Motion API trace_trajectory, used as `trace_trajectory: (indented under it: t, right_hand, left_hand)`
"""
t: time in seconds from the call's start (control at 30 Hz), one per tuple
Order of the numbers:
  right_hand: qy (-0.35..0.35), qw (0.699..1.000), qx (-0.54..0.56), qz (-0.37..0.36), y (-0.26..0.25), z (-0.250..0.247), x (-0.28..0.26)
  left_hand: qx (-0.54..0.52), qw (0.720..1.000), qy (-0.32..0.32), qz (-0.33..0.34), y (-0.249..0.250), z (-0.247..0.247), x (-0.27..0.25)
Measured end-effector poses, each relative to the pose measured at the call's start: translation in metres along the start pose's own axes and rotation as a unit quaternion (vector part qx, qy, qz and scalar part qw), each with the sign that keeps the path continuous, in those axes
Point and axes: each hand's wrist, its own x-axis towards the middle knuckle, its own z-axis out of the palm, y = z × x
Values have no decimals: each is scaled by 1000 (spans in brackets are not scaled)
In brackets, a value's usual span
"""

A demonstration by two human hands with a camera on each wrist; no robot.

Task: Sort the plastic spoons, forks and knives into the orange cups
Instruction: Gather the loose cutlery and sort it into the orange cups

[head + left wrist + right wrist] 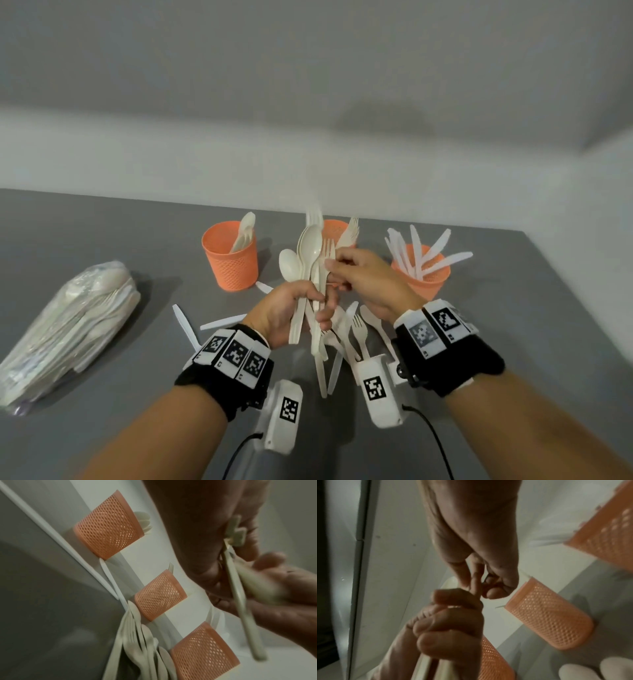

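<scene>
Where the grey table (513, 342) runs out to the left, a clear plastic bag of cutlery (68, 329) lies on its side, well apart from everything else. Next comes the left orange cup (231, 257), upright, with spoon bowls showing above its rim. 2 white knives (205, 323) lie flat on the table in front of it.

At the centre, the left hand (291, 313) is curled round a bundle of cutlery (313, 270) (spoons and forks together, heads up), gripping it by the handles above the table. The right hand (363, 277) reaches in from the right, and its fingertips (330, 265) pinch a fork (328, 253) at the bundle's right edge, just below the tines. From the right wrist view the pinch itself is partly hidden by the left hand's knuckles.

Behind the bundle stands the middle orange cup (337, 231), with fork tines fanning out of it. Below the hands, a loose heap of forks, spoons and knives (356, 332) lies on the table.

Farther right, the right orange cup (424, 279) stands upright and holds several white knives (428, 253), their serrated blades splayed upward and outward.
</scene>
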Motion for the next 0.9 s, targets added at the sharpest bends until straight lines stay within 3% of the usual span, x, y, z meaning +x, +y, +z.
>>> trace_trajectory:
  t: [0.13, 0.3, 0.43, 0.6, 0.7, 0.9]
  right_hand:
    - [97, 977, 190, 3, -10, 17, 18]
    - [87, 973, 214, 10, -23, 49, 30]
    - [76, 980, 182, -42, -21, 70, 33]
    - [142, 976, 145, -79, -20, 69, 44]
    - [180, 963, 160, -121, -30, 49, 60]
    - [265, 950, 20, -164, -43, 8, 100]
  left_hand:
    - [31, 999, 4, -24, 11, -18, -7]
    - [60, 996, -7, -64, 29, -36, -17]
    - [104, 991, -4, -81, 41, -49, -20]
    - [169, 981, 17, -98, 53, -57, -23]
    - [191, 977, 56, -77, 56, -68, -24]
    - [208, 968, 142, 22, 55, -85, -26]
